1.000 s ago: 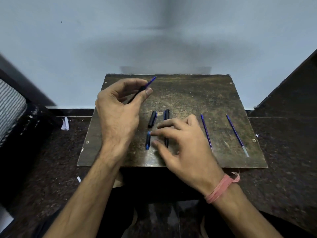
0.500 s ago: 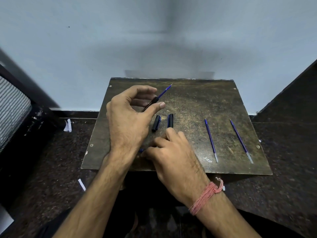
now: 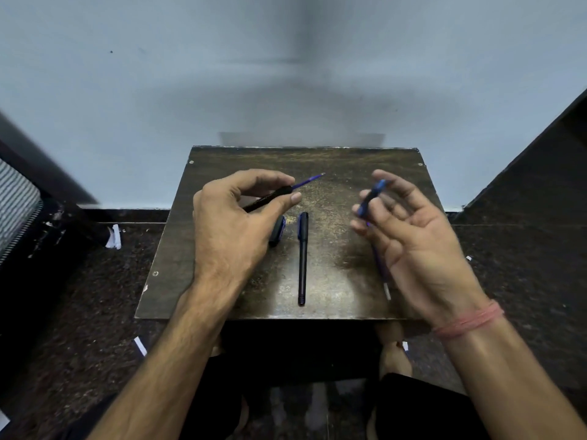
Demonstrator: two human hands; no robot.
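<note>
- Black plastic pen barrel point(image 3: 270, 198), thin blue refill point(image 3: 309, 180) poking out, is pinched in our left hand point(image 3: 235, 223) above the worn brown tabletop point(image 3: 343, 163).
- Our right hand point(image 3: 422, 246) loosely pinches a small blue plastic sleeve point(image 3: 371, 198); it may slip.
- Misaligned, it could bend the refill.

Right hand point(image 3: 419, 236) motion-blurred; blue piece point(image 3: 371, 198) in fingers, perhaps cap; refill point(image 3: 382, 274) half hidden.

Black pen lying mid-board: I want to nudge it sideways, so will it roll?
Probably: the black pen looks round and slim, and the board looks flat. Its cap clip may stop it early. It seems rigid and light.
</note>
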